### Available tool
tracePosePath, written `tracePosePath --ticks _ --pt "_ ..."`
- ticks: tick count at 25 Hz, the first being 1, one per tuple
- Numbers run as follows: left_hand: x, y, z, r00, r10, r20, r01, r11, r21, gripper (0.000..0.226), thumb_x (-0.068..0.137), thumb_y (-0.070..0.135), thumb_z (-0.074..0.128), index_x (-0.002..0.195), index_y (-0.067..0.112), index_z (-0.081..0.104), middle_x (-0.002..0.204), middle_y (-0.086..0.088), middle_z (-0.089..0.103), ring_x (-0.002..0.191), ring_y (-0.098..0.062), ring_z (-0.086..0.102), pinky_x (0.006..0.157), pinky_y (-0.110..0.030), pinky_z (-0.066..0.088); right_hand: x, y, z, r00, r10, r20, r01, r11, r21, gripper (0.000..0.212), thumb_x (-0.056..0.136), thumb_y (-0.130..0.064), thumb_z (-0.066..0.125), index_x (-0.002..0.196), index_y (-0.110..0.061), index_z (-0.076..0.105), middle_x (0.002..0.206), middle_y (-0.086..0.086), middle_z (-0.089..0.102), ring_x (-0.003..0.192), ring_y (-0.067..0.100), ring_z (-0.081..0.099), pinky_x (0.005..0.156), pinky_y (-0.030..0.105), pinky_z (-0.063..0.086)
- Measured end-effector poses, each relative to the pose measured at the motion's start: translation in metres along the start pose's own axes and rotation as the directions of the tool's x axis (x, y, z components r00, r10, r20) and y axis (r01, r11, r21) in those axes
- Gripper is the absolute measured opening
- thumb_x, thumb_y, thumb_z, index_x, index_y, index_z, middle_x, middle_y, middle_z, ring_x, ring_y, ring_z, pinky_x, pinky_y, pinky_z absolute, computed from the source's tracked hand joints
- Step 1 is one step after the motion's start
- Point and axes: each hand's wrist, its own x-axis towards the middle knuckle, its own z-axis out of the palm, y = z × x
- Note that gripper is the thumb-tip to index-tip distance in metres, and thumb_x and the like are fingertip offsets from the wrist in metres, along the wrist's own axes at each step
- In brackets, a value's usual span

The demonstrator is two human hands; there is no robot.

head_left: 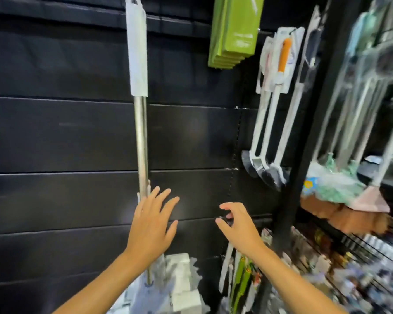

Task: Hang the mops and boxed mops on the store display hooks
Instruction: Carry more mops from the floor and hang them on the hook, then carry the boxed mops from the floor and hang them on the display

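A mop (pixel 141 141) with a silver metal pole and a white paper sleeve at its top hangs upright against the black slatted wall; its pale head (pixel 168 288) in plastic wrap sits low in view. My left hand (pixel 151 225) is just right of the pole's lower part, fingers spread, holding nothing. My right hand (pixel 238 225) hovers further right, fingers loosely curled and apart, empty. Green boxed mops (pixel 234 30) hang stacked at the top centre.
White-handled brushes in packaging (pixel 275 105) hang to the right. Beyond a black upright post (pixel 304 137), blurred mops and brooms (pixel 361 123) hang over a wire shelf of small goods. More packaged items (pixel 243 282) hang low at centre right.
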Motion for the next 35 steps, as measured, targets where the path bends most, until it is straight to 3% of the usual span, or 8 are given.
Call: tracePosePath --ticks 8,12,15,18,21,24,32,35 --pt "-0.101 0.19 0.075 0.928 0.176 0.327 -0.142 0.982 -0.127 0.069 0.083 0.04 0.078 0.145 0.021 0.057 0.158 -0.012 0.047 0.149 -0.037 0.04 0.112 -0.058 0.046 -0.213 0.142 -0.082 0.965 0.249 0.086 -0.233 0.959 -0.16 0.036 0.099 -0.035 0.062 0.132 -0.021 0.055 0.127 -0.002 0.048 0.12 0.018 0.051 0.1 0.031 0.044" --pt "-0.146 0.305 0.099 0.84 0.305 0.449 -0.223 0.948 -0.227 0.069 0.088 0.046 0.075 0.149 0.022 0.054 0.16 -0.01 0.045 0.152 -0.036 0.039 0.115 -0.056 0.044 -0.316 0.198 -0.149 0.91 0.413 0.026 -0.39 0.878 -0.277 0.043 0.101 -0.039 0.06 0.14 -0.025 0.049 0.141 -0.003 0.045 0.128 0.019 0.049 0.099 0.033 0.047" --pt "-0.172 0.388 0.113 0.748 0.412 0.52 -0.281 0.907 -0.315 0.07 0.091 0.048 0.069 0.153 0.025 0.048 0.165 -0.007 0.038 0.156 -0.033 0.03 0.12 -0.057 0.038 -0.389 0.23 -0.198 0.859 0.511 -0.03 -0.495 0.815 -0.301 0.043 0.101 -0.037 0.059 0.141 -0.024 0.048 0.141 -0.002 0.045 0.118 0.018 0.053 0.093 0.03 0.046" --pt "-0.188 0.471 0.123 0.639 0.54 0.547 -0.345 0.837 -0.423 0.07 0.095 0.046 0.063 0.159 0.025 0.041 0.171 -0.007 0.027 0.159 -0.035 0.022 0.125 -0.058 0.028 -0.456 0.252 -0.245 0.781 0.608 -0.144 -0.621 0.734 -0.275 0.044 0.1 -0.035 0.062 0.141 -0.022 0.05 0.141 0.0 0.046 0.124 0.02 0.052 0.098 0.033 0.045" --pt "-0.192 0.549 0.135 0.55 0.649 0.525 -0.44 0.76 -0.479 0.07 0.09 0.049 0.069 0.152 0.023 0.051 0.163 -0.01 0.043 0.152 -0.037 0.039 0.119 -0.058 0.039 -0.507 0.272 -0.289 0.695 0.678 -0.24 -0.719 0.652 -0.242 0.046 0.098 -0.035 0.062 0.141 -0.022 0.05 0.145 0.001 0.044 0.135 0.022 0.048 0.105 0.033 0.045" --pt "-0.191 0.622 0.158 0.464 0.74 0.487 -0.506 0.673 -0.54 0.07 0.089 0.051 0.071 0.151 0.026 0.051 0.163 -0.007 0.044 0.152 -0.035 0.039 0.119 -0.057 0.037 -0.546 0.299 -0.332 0.596 0.733 -0.328 -0.802 0.56 -0.206 0.048 0.098 -0.036 0.062 0.142 -0.022 0.05 0.148 0.0 0.043 0.135 0.02 0.049 0.106 0.031 0.044" --pt "-0.173 0.846 0.248 0.26 0.873 0.412 -0.495 0.487 -0.72 0.068 0.084 0.051 0.076 0.145 0.026 0.058 0.157 -0.007 0.052 0.145 -0.036 0.05 0.11 -0.055 0.047 -0.616 0.416 -0.46 0.311 0.838 -0.449 -0.949 0.303 -0.092 0.045 0.098 -0.034 0.065 0.139 -0.022 0.052 0.145 -0.003 0.048 0.128 0.017 0.054 0.103 0.031 0.048" --pt "-0.165 0.928 0.279 0.177 0.912 0.37 -0.498 0.407 -0.766 0.068 0.089 0.052 0.069 0.149 0.026 0.053 0.16 -0.006 0.047 0.15 -0.033 0.043 0.115 -0.053 0.041 -0.636 0.462 -0.511 0.217 0.848 -0.483 -0.973 0.225 -0.041 0.045 0.096 -0.027 0.066 0.138 -0.017 0.055 0.141 0.003 0.051 0.129 0.024 0.053 0.103 0.035 0.048"
